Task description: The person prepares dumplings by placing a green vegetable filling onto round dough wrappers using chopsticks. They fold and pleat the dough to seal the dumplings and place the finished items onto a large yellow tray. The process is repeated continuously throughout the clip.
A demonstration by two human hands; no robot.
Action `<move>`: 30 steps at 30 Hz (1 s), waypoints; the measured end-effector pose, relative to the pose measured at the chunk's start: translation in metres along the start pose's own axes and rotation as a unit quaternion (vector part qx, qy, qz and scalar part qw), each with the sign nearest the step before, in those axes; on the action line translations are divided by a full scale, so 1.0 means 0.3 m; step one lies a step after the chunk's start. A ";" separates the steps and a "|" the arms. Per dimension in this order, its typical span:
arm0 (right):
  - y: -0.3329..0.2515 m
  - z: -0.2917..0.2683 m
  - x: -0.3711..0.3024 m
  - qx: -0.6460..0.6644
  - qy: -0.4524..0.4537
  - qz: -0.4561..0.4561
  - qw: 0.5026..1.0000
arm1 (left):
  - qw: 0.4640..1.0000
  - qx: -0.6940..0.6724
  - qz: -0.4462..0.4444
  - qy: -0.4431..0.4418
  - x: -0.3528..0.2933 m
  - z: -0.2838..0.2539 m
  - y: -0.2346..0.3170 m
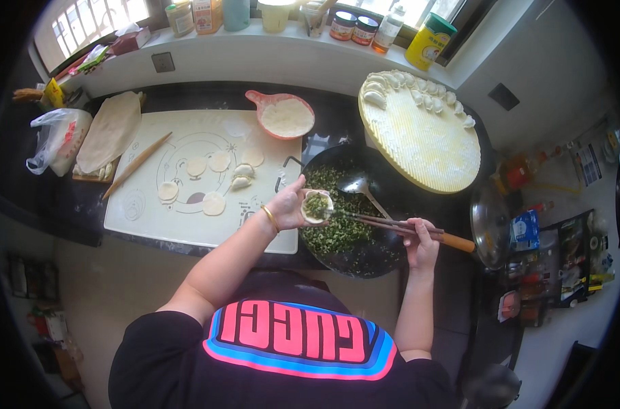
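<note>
A round dumpling wrapper [307, 216] lies in my left hand [288, 206], whose fingers curl around it at the wok's left edge. Green chopped filling [316, 204] sits on the wrapper. My right hand [421, 243] grips a pair of chopsticks [371, 219], and their tips touch the filling on the wrapper. Below both hands, a dark wok [361, 268] holds more chopped green filling [337, 235]. A metal spoon [354, 185] rests in the wok, its handle slanting toward my right hand. Loose wrappers [213, 204] and a few folded dumplings [242, 178] lie on the white mat [136, 215].
A ridged yellow round tray [426, 150] carries folded dumplings along its far edge. Flour fills a pink scoop-shaped bowl [259, 101]. A rolling pin [138, 165] lies on the mat's left, beside a dough sheet [111, 133] and plastic bag [61, 140]. Jars [343, 26] line the sill.
</note>
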State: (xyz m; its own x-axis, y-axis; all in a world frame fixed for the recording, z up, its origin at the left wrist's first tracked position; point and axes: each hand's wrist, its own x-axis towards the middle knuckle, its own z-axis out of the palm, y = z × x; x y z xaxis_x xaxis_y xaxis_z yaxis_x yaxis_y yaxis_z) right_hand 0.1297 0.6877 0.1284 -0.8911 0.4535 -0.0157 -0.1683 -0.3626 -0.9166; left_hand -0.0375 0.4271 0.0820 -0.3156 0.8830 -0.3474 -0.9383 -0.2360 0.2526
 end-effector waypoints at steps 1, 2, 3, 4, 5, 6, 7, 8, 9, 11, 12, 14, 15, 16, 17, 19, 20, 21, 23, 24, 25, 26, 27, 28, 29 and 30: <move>-0.012 -0.005 0.006 -0.006 -0.030 0.009 1.000 | 1.000 -0.004 -0.013 -0.003 -0.002 -0.004 0.004; -0.021 -0.003 0.008 -0.021 -0.037 0.008 0.999 | 1.000 -0.008 -0.026 -0.005 -0.002 -0.006 0.006; -0.034 0.004 0.010 -0.037 -0.045 0.007 0.998 | 0.999 -0.010 -0.042 -0.014 -0.004 -0.003 0.006; -0.041 0.009 0.014 -0.053 -0.053 0.007 0.997 | 0.998 -0.012 -0.058 -0.022 -0.007 0.004 0.006; -0.041 0.013 0.022 -0.050 -0.053 0.010 0.997 | 0.997 -0.014 -0.074 -0.030 -0.009 0.007 0.005; -0.040 0.018 0.029 -0.046 -0.054 0.013 0.997 | 0.996 -0.020 -0.078 -0.039 -0.007 0.006 0.003; -0.039 0.021 0.033 -0.043 -0.055 0.016 0.997 | 0.995 -0.026 -0.083 -0.047 -0.005 0.004 0.001; -0.036 0.019 0.034 -0.042 -0.054 0.019 0.997 | 0.994 -0.032 -0.088 -0.056 -0.004 0.001 -0.002; -0.033 0.016 0.037 -0.031 -0.050 0.018 0.998 | 0.994 -0.027 -0.085 -0.057 -0.002 -0.002 -0.003; -0.025 0.004 0.045 -0.009 -0.041 0.017 0.999 | 0.995 -0.017 -0.079 -0.060 -0.001 -0.006 -0.004; -0.012 0.002 0.047 -0.005 -0.027 0.017 0.999 | 0.995 -0.013 -0.077 -0.054 0.000 -0.003 -0.005; 0.018 0.014 0.050 0.003 0.002 0.017 1.000 | 0.996 -0.005 -0.073 -0.042 0.001 0.006 -0.007; 0.021 0.032 0.045 0.005 0.004 0.024 1.000 | 0.997 0.000 -0.069 -0.042 -0.001 0.008 -0.007; 0.033 0.027 0.046 0.001 -0.002 0.030 1.000 | 0.997 0.005 -0.065 -0.043 -0.003 0.010 -0.007; 0.044 0.021 0.046 -0.002 -0.007 0.037 0.999 | 0.997 0.009 -0.061 -0.044 -0.004 0.011 -0.007; 0.043 0.022 0.043 -0.010 -0.008 0.031 0.999 | 0.997 0.013 -0.060 -0.041 -0.006 0.003 -0.002; 0.043 0.023 0.042 -0.014 -0.008 0.029 0.999 | 0.997 0.015 -0.060 -0.040 -0.006 -0.001 0.000; 0.043 0.021 0.045 -0.008 -0.006 0.028 1.000 | 0.997 0.012 -0.060 -0.043 -0.007 -0.003 -0.001; 0.043 0.013 0.055 0.005 -0.002 0.027 1.000 | 0.997 0.008 -0.060 -0.049 -0.009 -0.005 -0.003; 0.046 0.009 0.055 0.009 -0.006 0.035 0.999 | 0.997 0.003 -0.062 -0.050 -0.010 0.000 -0.002; 0.051 0.005 0.055 0.013 -0.011 0.044 0.999 | 0.997 -0.001 -0.063 -0.051 -0.013 0.010 -0.001; 0.056 0.000 0.055 0.018 -0.015 0.052 0.998 | 0.997 -0.006 -0.064 -0.052 -0.015 0.015 -0.001; 0.065 -0.005 0.055 0.021 -0.013 0.061 0.998 | 0.996 -0.013 -0.066 -0.061 -0.014 0.013 0.000; 0.075 -0.008 0.054 0.024 -0.011 0.069 0.997 | 0.995 -0.020 -0.068 -0.070 -0.012 0.009 0.000; 0.083 -0.010 0.052 0.027 -0.009 0.078 0.997 | 0.994 -0.028 -0.070 -0.079 -0.012 0.007 0.001; 0.088 -0.009 0.049 0.028 -0.004 0.078 0.997 | 0.995 -0.026 -0.069 -0.075 -0.013 0.009 0.001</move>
State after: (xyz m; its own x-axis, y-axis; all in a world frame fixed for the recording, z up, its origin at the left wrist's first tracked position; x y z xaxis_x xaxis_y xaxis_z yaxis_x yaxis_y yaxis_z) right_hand 0.1134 0.6871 0.1030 -0.9112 0.3823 -0.1535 -0.0500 -0.4725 -0.8799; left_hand -0.0362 0.4248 0.0857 -0.1633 0.9578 -0.2364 -0.9784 -0.1264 0.1637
